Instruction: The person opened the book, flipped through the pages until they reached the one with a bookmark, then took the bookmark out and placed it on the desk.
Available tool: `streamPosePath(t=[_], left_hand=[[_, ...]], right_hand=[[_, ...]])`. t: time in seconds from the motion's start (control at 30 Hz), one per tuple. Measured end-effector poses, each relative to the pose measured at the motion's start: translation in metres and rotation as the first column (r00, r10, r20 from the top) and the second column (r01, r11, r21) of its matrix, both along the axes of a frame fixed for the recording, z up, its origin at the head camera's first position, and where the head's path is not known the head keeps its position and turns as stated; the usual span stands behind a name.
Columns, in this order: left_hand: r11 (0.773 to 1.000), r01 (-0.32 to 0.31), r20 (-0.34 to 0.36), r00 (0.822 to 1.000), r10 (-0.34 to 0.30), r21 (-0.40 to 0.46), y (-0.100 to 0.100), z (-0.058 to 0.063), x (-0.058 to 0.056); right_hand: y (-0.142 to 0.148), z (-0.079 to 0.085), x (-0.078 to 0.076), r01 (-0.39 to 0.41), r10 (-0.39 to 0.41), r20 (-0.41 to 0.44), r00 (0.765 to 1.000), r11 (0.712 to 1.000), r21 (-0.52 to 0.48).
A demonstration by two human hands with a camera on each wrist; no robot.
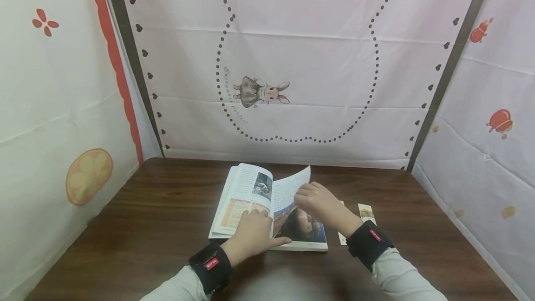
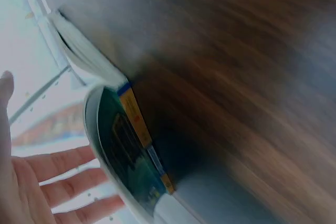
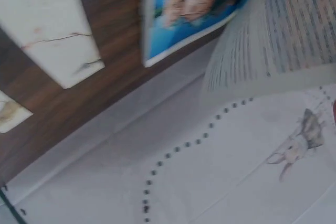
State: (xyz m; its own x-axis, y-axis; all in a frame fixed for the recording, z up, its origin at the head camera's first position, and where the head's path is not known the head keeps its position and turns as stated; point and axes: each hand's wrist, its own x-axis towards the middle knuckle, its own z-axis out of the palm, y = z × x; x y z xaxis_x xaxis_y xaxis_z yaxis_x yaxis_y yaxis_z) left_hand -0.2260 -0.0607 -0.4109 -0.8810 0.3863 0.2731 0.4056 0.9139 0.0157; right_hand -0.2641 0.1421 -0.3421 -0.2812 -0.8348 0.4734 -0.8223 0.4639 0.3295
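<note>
A thick open book [image 1: 301, 246] lies on the table, with text and pictures on its pages. My left hand [image 1: 252, 231] rests on the left-hand pages, fingers extended and thumb out across the middle fold. In the left wrist view the fingers [image 2: 73, 187] lie against the curved cover, and the yellow and blue spine [image 2: 135, 116] shows below. With its fingers curled, my right hand [image 1: 319, 203] pinches the outer edge of a right-hand page [image 1: 296, 181], whose top corner is raised. That lifted page [image 3: 278, 35] bends away from the book in the right wrist view; the fingertips are hidden there.
To the right of the book, partly behind the right forearm, lie two narrow printed paper strips, a nearer one [image 1: 342, 239] and a farther one [image 1: 366, 212]. The brown wooden table [image 1: 159, 226] is enclosed by printed white cloth [image 1: 301, 82] at the back and sides.
</note>
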Motion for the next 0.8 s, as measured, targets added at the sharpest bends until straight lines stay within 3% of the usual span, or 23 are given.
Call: streamPosePath(t=[0.13, 0.27, 0.33, 0.47, 0.6, 0.67, 0.8], left_hand=[[0.999, -0.013, -0.076, 0.997, 0.016, 0.035, 0.007, 0.0, -0.002], [0.983, -0.077, -0.089, 0.992, 0.093, 0.164, 0.008, 0.005, -0.004], [0.962, -0.108, -0.042, 0.992, 0.123, 0.251, 0.005, 0.009, -0.004], [0.888, -0.156, 0.065, 0.988, 0.142, 0.433, -0.005, 0.013, -0.004], [0.839, -0.149, 0.016, 0.986, 0.165, 0.523, -0.017, 0.013, -0.003], [0.845, -0.122, -0.048, 0.984, 0.172, 0.521, -0.022, 0.011, -0.001], [0.893, -0.092, -0.156, 0.972, 0.177, 0.44, -0.027, 0.008, 0.001]], right_hand=[[-0.018, 0.006, 0.001, -0.078, 0.073, -0.114, 0.991, 0.996, -0.041], [-0.029, 0.009, 0.0, -0.108, 0.092, -0.181, 0.979, 0.991, -0.077], [-0.031, 0.009, 0.0, -0.107, 0.086, -0.18, 0.98, 0.988, -0.109], [-0.029, 0.006, 0.0, -0.074, 0.053, -0.121, 0.991, 0.981, -0.178], [-0.025, -0.001, -0.002, -0.011, 0.009, -0.013, 1.0, 0.981, -0.193], [-0.023, -0.006, -0.003, 0.026, -0.013, 0.071, 0.997, 0.983, -0.182], [-0.015, -0.015, -0.002, 0.113, -0.083, 0.219, 0.972, 0.985, -0.13]])
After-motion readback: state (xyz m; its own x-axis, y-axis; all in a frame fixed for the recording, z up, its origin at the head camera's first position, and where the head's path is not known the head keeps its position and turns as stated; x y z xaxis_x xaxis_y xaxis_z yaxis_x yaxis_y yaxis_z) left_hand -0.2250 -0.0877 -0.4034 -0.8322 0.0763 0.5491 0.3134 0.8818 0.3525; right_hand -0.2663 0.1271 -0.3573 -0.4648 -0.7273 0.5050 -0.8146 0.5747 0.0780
